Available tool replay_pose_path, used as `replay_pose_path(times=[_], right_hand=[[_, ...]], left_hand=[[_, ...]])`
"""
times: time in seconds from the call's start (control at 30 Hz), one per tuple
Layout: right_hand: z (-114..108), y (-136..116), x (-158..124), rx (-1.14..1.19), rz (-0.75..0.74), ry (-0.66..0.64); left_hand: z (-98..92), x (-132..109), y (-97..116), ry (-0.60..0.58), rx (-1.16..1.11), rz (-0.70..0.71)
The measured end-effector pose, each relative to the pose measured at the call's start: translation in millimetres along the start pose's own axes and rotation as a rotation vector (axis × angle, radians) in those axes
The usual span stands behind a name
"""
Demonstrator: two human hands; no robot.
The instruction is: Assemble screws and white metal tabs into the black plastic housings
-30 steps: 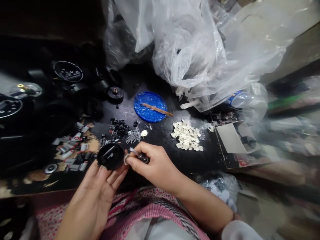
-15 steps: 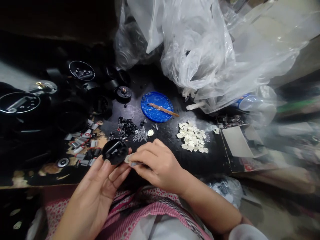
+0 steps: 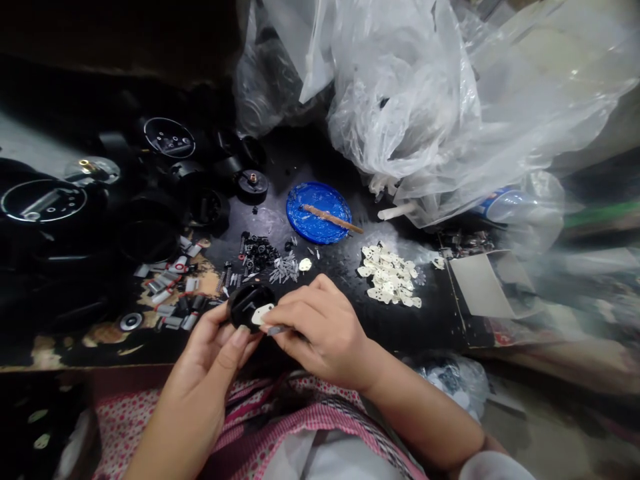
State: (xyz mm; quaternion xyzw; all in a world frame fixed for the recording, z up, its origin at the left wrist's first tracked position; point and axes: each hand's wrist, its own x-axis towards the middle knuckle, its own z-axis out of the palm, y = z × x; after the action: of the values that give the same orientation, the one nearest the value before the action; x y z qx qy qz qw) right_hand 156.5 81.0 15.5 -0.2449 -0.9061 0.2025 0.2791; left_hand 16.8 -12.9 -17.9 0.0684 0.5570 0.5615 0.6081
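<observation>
My left hand [image 3: 213, 357] grips a round black plastic part [image 3: 249, 303] between thumb and fingers, just above the table's near edge. My right hand [image 3: 320, 330] is closed in a pinch right beside it, pressing a small white plate [image 3: 262, 314] against the black part and holding a thin grey metal piece [image 3: 277, 329]. Both hands touch over my lap, which is covered by pink patterned cloth [image 3: 300, 427].
On the dark table lie a blue lid with a brown stick [image 3: 318, 212], a heap of white plates [image 3: 390, 275], black springs and small pins [image 3: 260, 257], metal clips [image 3: 167, 287] and black round housings [image 3: 165, 140]. Clear plastic bags [image 3: 425, 100] pile at the back; an open cardboard box [image 3: 485, 287] is right.
My left hand has closed its fingers round the black part and turned it toward the right hand. The white plate now sits against the part. The view has shifted slightly.
</observation>
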Motion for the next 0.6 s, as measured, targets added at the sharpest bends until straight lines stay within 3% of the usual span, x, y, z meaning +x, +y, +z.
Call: replay_pose_path(times=[0.13, 0.27, 0.4, 0.6], right_hand=[[-2, 1, 1, -0.01, -0.014, -0.018], [-3, -2, -2, -0.009, -0.022, -0.027], [-1, -11, -9, -0.022, 0.077, -0.011], [1, -18, -14, -0.042, 0.199, -0.002]], left_hand=[[-3.3, -3, -1, -0.029, 0.018, -0.006], [7.9, -4, 7, -0.021, -0.047, 0.029], [19.9, -1, 9, 0.006, -0.094, 0.079], [20.0, 7, 2, -0.043, -0.034, 0.065]])
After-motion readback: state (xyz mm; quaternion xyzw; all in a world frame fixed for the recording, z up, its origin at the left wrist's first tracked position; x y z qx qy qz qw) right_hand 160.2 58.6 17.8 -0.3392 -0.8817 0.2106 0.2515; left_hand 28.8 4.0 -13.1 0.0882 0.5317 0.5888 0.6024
